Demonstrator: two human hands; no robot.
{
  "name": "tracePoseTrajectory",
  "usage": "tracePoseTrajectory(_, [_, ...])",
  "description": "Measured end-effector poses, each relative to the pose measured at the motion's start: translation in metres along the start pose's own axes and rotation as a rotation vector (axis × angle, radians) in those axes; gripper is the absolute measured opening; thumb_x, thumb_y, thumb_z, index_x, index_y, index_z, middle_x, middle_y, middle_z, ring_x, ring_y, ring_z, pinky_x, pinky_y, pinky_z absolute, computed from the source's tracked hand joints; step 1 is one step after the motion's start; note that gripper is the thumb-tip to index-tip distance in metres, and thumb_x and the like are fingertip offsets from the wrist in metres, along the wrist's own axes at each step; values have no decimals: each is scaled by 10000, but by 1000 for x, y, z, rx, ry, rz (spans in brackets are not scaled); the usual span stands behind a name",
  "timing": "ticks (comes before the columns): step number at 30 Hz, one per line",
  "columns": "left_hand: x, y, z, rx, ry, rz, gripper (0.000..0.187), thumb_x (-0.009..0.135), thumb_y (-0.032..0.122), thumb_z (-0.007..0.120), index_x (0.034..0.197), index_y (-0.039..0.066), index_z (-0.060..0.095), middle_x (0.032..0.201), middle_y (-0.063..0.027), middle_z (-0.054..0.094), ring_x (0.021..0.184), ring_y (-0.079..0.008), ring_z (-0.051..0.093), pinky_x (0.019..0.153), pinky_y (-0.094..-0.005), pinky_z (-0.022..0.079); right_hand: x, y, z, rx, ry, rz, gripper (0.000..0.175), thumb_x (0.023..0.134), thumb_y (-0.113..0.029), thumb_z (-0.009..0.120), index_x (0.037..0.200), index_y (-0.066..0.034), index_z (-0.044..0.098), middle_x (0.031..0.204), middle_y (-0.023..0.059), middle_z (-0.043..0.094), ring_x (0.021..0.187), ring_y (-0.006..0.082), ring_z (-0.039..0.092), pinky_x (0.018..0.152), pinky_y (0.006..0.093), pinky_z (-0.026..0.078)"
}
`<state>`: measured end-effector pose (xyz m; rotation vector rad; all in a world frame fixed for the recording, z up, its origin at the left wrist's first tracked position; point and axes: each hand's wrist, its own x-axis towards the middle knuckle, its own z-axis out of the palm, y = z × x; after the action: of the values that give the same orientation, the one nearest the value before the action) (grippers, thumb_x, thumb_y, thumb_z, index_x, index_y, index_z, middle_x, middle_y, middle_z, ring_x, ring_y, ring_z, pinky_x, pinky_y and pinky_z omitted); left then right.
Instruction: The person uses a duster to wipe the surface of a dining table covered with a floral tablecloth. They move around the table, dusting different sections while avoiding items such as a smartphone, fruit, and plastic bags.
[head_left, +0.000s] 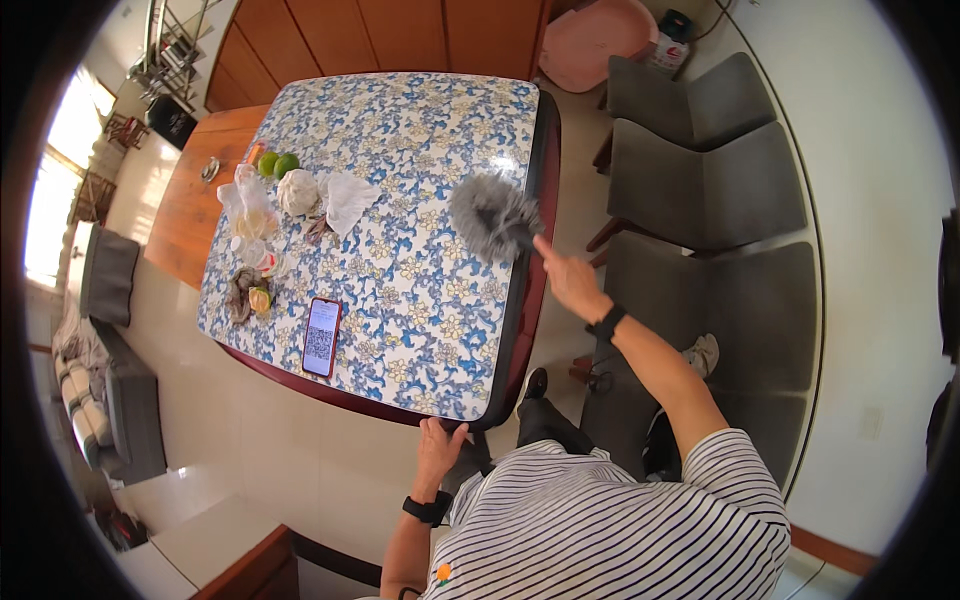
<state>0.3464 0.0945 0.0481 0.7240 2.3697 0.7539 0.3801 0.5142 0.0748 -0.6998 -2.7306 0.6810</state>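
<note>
A table with a blue and cream floral top (390, 300) stands before me. My right hand (574, 285) grips the dark handle of a fluffy grey duster (491, 217), whose head is on or just over the tabletop near its right edge. My left hand (441, 450) rests at the table's near edge, with its thumb and fingers apart and nothing seen in it. Towards the near left of the tabletop lies a smartphone (322, 337) with a lit screen that shows a printed-style code.
On the table's left lie green fruits (286, 166), a whitish round bundle (298, 193), crumpled white paper (349, 201), a clear plastic bag (247, 206) and a half-peeled fruit (259, 300). Grey chairs (701, 180) line the right wall. A pink tub (596, 45) stands at the back.
</note>
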Motion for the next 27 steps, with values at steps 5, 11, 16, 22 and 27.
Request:
tracePoseTrajectory(5, [9, 10, 36, 11, 102, -202, 608, 825, 424, 735, 947, -94, 442, 996, -307, 498, 892, -476, 536, 784, -514, 455, -81, -29, -25, 121, -453, -245, 592, 938, -165, 525, 1496, -264, 353, 687, 178, 613, 633, 363, 626, 569, 472, 492])
tracePoseTrajectory(11, [10, 22, 43, 60, 164, -273, 666, 803, 440, 742, 972, -136, 455, 1012, -315, 513, 913, -466, 564, 774, -494, 483, -44, 16, -46, 53, -425, -307, 558, 914, -135, 565, 1448, -232, 434, 703, 178, 640, 629, 375, 627, 563, 482, 492])
tracePoseTrajectory(16, [12, 30, 50, 149, 201, -340, 678, 798, 452, 736, 982, -148, 478, 1001, -308, 522, 925, -452, 564, 787, -479, 487, 35, 33, -23, -63, -73, -44, 512, 919, -153, 549, 1421, -203, 459, 700, 203, 644, 617, 394, 624, 560, 506, 486])
tracePoseTrajectory(22, [12, 25, 54, 127, 247, -303, 715, 770, 432, 769, 998, -185, 488, 996, -317, 527, 953, -448, 549, 809, -454, 484, 24, -6, 13, 91, -133, -142, 525, 911, -152, 497, 1431, -179, 435, 764, 215, 660, 676, 410, 642, 583, 516, 493])
tracePoseTrajectory(27, [16, 17, 55, 155, 179, -308, 716, 741, 417, 802, 980, -185, 496, 978, -321, 526, 915, -449, 547, 787, -449, 485, -30, -25, 7, 149, -496, -523, 599, 919, -160, 552, 1485, -230, 368, 679, 178, 620, 615, 366, 626, 553, 481, 497])
